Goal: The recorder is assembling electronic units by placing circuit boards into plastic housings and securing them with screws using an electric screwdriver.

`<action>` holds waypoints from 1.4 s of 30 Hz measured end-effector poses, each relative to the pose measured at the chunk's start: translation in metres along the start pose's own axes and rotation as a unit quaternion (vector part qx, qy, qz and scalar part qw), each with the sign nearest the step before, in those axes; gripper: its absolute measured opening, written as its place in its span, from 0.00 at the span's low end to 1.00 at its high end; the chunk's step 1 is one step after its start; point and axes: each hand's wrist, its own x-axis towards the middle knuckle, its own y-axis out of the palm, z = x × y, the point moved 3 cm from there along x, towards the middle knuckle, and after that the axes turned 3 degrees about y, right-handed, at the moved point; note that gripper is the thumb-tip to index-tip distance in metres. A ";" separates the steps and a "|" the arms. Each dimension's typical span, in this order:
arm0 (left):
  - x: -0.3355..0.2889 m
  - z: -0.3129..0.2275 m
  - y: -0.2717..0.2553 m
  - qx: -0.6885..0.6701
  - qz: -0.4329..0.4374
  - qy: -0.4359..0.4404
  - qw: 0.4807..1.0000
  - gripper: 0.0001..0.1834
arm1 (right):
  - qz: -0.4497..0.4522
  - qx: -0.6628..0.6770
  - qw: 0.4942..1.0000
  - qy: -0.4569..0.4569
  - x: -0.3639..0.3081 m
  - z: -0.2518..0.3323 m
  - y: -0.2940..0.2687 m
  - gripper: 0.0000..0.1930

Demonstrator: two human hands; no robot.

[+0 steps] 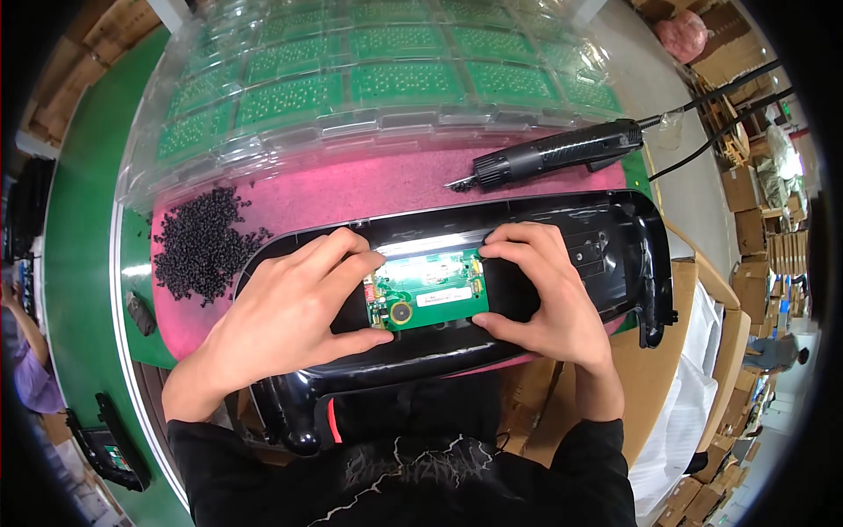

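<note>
Both our hands are half open: the left hand [294,307] and right hand [555,303] pinch the board [430,311] by opposite ends, within the shell [619,274]. We judge this step as seating it; the next move calls for level pressing. Beyond the shell lie screws [202,246] and, rightward, the driver [558,153].

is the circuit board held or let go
Held: the left hand and right hand grip the green circuit board at opposite ends, over the black plastic housing. Whether it is seated, I cannot tell.

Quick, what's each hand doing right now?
Left hand: gripping the left end of the green circuit board.
Right hand: gripping the board's right end.
</note>
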 end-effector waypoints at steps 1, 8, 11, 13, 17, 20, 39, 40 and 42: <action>0.000 0.000 0.000 0.000 0.001 -0.001 1.000 0.34 | 0.000 0.001 1.000 0.000 0.000 0.000 0.000 0.33; -0.002 0.001 -0.001 0.006 0.000 -0.003 1.000 0.34 | 0.009 -0.011 1.000 -0.005 0.001 0.001 0.000 0.33; -0.003 0.002 -0.001 0.004 -0.005 -0.002 1.000 0.34 | 0.019 -0.019 1.000 -0.009 0.002 0.002 0.001 0.32; -0.001 0.002 0.000 0.005 0.000 0.010 1.000 0.33 | 0.021 -0.017 1.000 -0.009 0.002 0.002 0.001 0.32; -0.001 0.000 0.000 0.017 -0.013 0.031 0.999 0.33 | 0.022 -0.026 0.999 0.004 0.000 0.005 0.000 0.32; -0.003 0.001 0.001 0.016 -0.021 0.041 0.999 0.33 | 0.027 -0.035 0.999 0.011 0.000 0.006 0.001 0.32; -0.045 0.065 -0.050 0.088 -0.175 -0.086 0.977 0.15 | -0.117 -0.191 0.962 0.158 0.029 -0.068 -0.126 0.23; -0.047 0.065 -0.050 0.086 -0.179 -0.086 0.976 0.15 | -0.096 -0.086 0.980 0.154 0.039 -0.075 -0.124 0.21; -0.046 0.068 -0.046 0.079 -0.090 -0.122 0.985 0.17 | -0.142 -0.036 0.968 0.201 0.046 -0.076 -0.121 0.19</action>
